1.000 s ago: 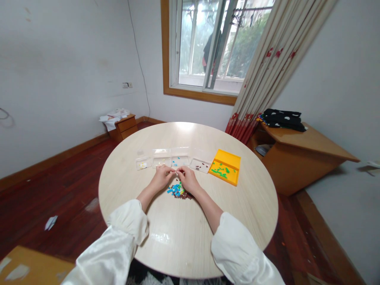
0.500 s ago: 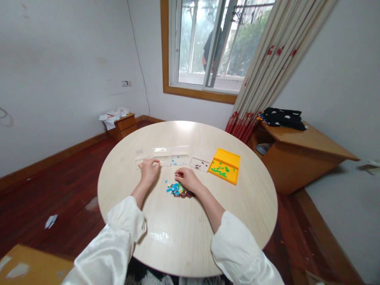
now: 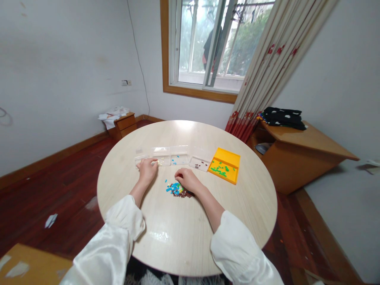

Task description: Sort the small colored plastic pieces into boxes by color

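My left hand (image 3: 147,170) reaches over the front edge of the left clear plastic boxes (image 3: 165,161), its fingers bent and its thumb apart from them. No held thing shows in it. Small pale pieces lie close to its fingertips. My right hand (image 3: 190,180) is just above a pile of tiny plastic building bricks (image 3: 175,190), blue, brown, yellow and green. Its thumb and forefinger are pinched together; anything between them is too small to make out. Part of the pile is hidden under this hand.
Another clear box (image 3: 179,161) holds a few blue pieces, and a clear box (image 3: 199,169) beside it holds brown ones. An open yellow case (image 3: 229,157) with green pieces stands to the right. Everything rests on a round pale table (image 3: 166,253).
My left hand has shifted slightly left and its fingers have drawn in a little. My right hand stays over the pile, its fingertips now closer together.
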`<state>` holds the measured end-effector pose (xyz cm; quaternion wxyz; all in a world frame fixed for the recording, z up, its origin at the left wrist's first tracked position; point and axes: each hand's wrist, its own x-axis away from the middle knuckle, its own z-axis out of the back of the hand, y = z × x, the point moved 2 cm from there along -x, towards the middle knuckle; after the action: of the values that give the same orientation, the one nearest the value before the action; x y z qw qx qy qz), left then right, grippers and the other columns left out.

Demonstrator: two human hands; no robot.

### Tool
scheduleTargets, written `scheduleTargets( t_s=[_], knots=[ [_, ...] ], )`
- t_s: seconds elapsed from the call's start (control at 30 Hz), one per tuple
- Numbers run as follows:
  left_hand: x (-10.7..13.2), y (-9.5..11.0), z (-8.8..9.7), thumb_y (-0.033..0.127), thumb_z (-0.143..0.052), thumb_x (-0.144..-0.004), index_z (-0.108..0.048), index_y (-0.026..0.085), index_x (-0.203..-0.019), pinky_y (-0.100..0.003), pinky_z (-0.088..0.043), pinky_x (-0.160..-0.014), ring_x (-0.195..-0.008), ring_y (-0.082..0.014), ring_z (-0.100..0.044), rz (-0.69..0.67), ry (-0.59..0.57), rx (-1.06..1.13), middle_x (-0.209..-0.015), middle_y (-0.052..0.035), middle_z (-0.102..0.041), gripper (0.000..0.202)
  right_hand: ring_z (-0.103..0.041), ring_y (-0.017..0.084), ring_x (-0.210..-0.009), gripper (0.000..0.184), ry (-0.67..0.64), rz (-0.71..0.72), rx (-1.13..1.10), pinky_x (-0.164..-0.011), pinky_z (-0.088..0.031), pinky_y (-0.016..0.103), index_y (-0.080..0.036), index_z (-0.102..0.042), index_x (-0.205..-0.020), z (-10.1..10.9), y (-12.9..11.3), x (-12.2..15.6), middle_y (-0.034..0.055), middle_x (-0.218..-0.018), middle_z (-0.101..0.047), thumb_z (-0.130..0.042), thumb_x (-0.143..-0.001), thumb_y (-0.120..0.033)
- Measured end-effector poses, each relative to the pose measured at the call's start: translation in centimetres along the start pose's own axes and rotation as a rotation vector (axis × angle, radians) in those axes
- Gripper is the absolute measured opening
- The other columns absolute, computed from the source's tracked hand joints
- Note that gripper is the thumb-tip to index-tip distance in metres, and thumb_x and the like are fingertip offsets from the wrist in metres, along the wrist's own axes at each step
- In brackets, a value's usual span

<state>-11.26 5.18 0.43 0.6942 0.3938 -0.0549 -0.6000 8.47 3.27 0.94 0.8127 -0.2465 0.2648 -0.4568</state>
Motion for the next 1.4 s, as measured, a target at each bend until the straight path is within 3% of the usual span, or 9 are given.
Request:
scheduleTargets(
  t_s=[0.23, 0.4, 0.53, 0.77, 1.4],
  knots=[
    [0.6, 0.8, 0.2, 0.026, -0.055, -0.076, -0.066, 0.020, -0.082, -0.041, -0.034, -0.085, -0.092, -0.0251, -0.056, -0.085, 0.044, 0.075, -0.090, -0.0069, -0.069, 0.014, -0.060, 0.017, -0.079, 0.012, 0.062, -0.017, -0.012, -0.077, -0.044, 0.029, -0.016, -0.065, -0.078, 0.1, -0.2, 0.0, 0.0061, -0.080, -0.067, -0.056, -0.078, -0.009],
    [1.2, 2.0, 0.3, 0.027, -0.061, -0.075, -0.065, 0.020, -0.077, -0.037, -0.040, -0.083, -0.088, -0.0210, -0.056, -0.191, -0.051, 0.203, -0.086, -0.0049, -0.068, 0.009, -0.061, 0.017, -0.077, 0.013, 0.137, -0.015, -0.051, -0.077, -0.044, 0.029, -0.017, -0.064, -0.081, 0.5, -0.4, -0.1, 0.0049, -0.079, -0.068, -0.054, -0.079, -0.010],
    [1.8, 2.8, 0.1, 0.023, -0.064, -0.074, -0.069, 0.020, -0.086, -0.037, -0.040, -0.086, -0.090, -0.0203, -0.056, -0.308, -0.160, 0.254, -0.088, -0.0056, -0.066, 0.013, -0.060, 0.014, -0.069, 0.012, 0.184, -0.012, -0.128, -0.072, -0.045, 0.027, -0.018, -0.062, -0.085, 0.5, -0.3, -0.1, 0.0018, -0.074, -0.065, -0.054, -0.079, -0.011],
    [3.1, 4.2, -1.0, 0.024, -0.066, -0.075, -0.071, 0.023, -0.093, -0.040, -0.038, -0.088, -0.093, -0.0217, -0.053, -0.367, -0.331, 0.247, -0.092, -0.0059, -0.066, 0.018, -0.061, 0.014, -0.072, 0.011, 0.221, 0.040, -0.172, -0.072, -0.046, 0.027, -0.018, -0.059, -0.082, 0.3, -0.2, -0.1, 0.0010, -0.077, -0.067, -0.055, -0.076, -0.010],
    [3.3, 4.6, -0.6, 0.027, -0.066, -0.074, -0.066, 0.020, -0.075, -0.037, -0.037, -0.084, -0.086, -0.0208, -0.055, -0.374, -0.312, 0.249, -0.081, -0.0038, -0.067, 0.007, -0.063, 0.014, -0.068, 0.005, 0.249, -0.008, -0.314, -0.064, -0.048, 0.025, -0.019, -0.056, -0.080, -0.1, 0.4, -0.2, -0.0007, -0.070, -0.065, -0.056, -0.076, -0.016]
  ],
)
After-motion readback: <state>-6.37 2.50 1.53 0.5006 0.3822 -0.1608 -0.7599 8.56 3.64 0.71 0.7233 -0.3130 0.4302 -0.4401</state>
